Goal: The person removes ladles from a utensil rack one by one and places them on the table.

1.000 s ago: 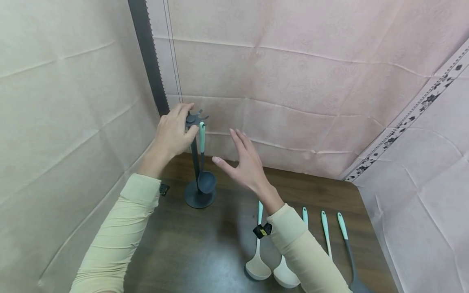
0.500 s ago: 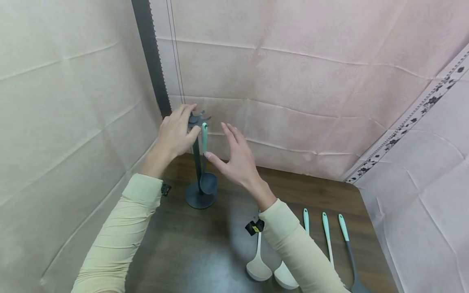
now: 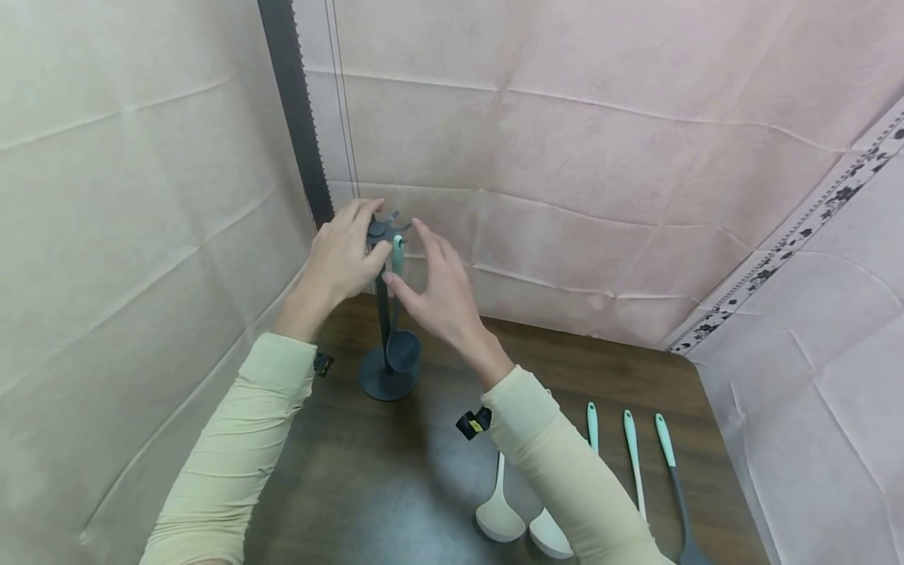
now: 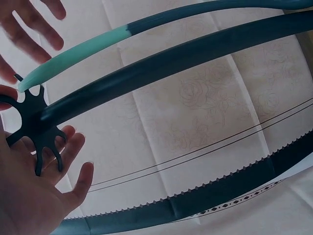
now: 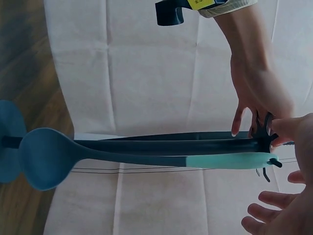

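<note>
A dark blue utensil stand rises from a round base near the back left of the table. From one hook at its top hangs a dark ladle, bowl down, by the end of its mint handle. My left hand grips the hooked top, thumb on the near side, fingers around the far side. On the other side, my right hand is spread, fingers apart and pointing up, close beside the mint handle. In the right wrist view its fingers hold nothing.
Two ladles with white bowls lie at the front of the wooden table, partly behind the right sleeve. Right of them lie a white-shafted utensil and a dark one, both with mint handles. Cloth walls enclose the table.
My right hand has moved left and up toward the stand's top, from well apart to right beside the ladle's handle. My left hand has stayed on the stand.
</note>
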A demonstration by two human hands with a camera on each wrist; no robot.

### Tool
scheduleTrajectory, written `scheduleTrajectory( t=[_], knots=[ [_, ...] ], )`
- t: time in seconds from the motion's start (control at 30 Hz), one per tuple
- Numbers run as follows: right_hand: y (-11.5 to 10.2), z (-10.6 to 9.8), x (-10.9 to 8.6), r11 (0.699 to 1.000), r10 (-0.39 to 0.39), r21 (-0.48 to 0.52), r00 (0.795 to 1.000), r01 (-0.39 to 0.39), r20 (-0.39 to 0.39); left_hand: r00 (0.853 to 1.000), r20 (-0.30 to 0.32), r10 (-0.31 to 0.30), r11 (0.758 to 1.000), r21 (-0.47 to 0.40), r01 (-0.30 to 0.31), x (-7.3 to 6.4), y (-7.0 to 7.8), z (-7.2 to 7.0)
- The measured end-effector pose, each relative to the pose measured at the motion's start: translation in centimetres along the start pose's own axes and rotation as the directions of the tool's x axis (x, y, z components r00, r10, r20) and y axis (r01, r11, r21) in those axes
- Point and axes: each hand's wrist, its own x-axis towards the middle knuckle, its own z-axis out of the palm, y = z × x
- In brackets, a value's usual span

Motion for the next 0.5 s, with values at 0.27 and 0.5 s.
scheduleTrajectory(
  t=[0.27,0.5],
  knots=[
    [0.3,1.0,1.2,0.998,-0.059,0.034,0.998,0.060,-0.036,1.000,0.010,-0.006,1.000,-0.001,0.006,0.0,0.0,0.0],
    [0.7,1.8,1.7,0.992,-0.048,0.110,0.996,0.057,-0.079,1.000,0.013,-0.002,1.000,-0.004,0.002,0.1,0.1,0.2]
  ],
)
